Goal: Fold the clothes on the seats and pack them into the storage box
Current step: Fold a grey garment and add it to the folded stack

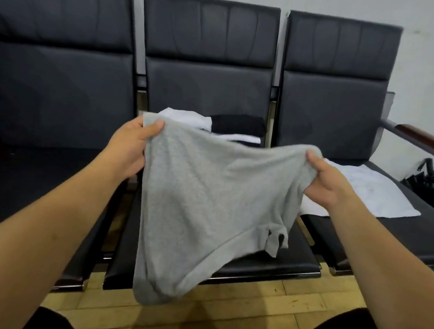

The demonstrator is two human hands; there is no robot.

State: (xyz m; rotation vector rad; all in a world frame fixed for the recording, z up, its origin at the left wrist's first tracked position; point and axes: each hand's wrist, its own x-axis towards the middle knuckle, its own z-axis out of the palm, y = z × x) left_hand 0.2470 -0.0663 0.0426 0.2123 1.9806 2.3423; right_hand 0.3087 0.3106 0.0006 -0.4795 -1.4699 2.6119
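A grey garment [202,195] hangs in the air over the middle seat [266,266], stretched between both hands. My left hand [129,147] pinches its upper left corner. My right hand [327,178] grips its upper right edge. The cloth droops past the seat's front edge toward the floor. Behind it, at the back of the middle seat, lies a pile of white clothes [186,118] and black clothes [238,125]. A white garment [365,190] is spread flat on the right seat. No storage box is in view.
Three black padded seats stand in a row against a pale wall; the left seat [34,185] holds nothing. A wooden armrest [432,144] ends the row at right, with a dark bag-like object [433,184] beyond it. Yellow wood floor [235,308] lies in front.
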